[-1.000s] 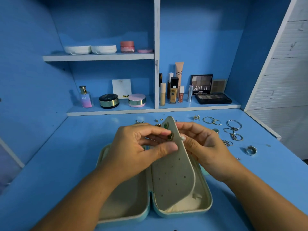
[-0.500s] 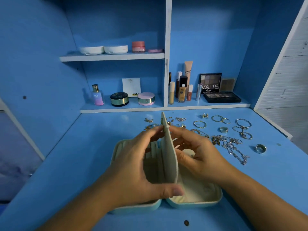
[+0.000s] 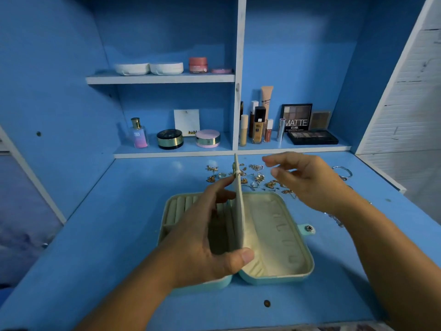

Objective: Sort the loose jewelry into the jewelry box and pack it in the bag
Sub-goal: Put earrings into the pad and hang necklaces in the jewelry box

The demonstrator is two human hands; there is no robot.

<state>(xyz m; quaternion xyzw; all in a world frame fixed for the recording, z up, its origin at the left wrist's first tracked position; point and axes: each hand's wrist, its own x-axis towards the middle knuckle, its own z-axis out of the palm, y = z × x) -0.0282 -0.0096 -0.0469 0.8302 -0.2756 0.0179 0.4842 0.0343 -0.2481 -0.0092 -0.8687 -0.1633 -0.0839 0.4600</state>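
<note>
A mint jewelry box (image 3: 281, 278) lies open on the blue desk, cream lined. My left hand (image 3: 205, 237) pinches its cream earring panel (image 3: 239, 211) and holds it upright on edge between the two halves. A green earring sits near the panel's top. My right hand (image 3: 307, 182) hovers above the box's far right corner, fingers apart and holding nothing. Loose jewelry (image 3: 255, 177) lies scattered beyond the box: gold butterfly pieces, rings, and hoops (image 3: 343, 172) at the right. The bag is not in view.
A low shelf behind the jewelry holds a perfume bottle (image 3: 138, 133), compacts, foundation tubes and a MATTE eyeshadow palette (image 3: 310, 136). A higher shelf (image 3: 160, 78) carries white cases and a pink jar. A white slatted wall stands at the right.
My right hand has let go of the panel and risen toward the loose jewelry. My left hand keeps the panel upright. The camera view has shifted left and closer.
</note>
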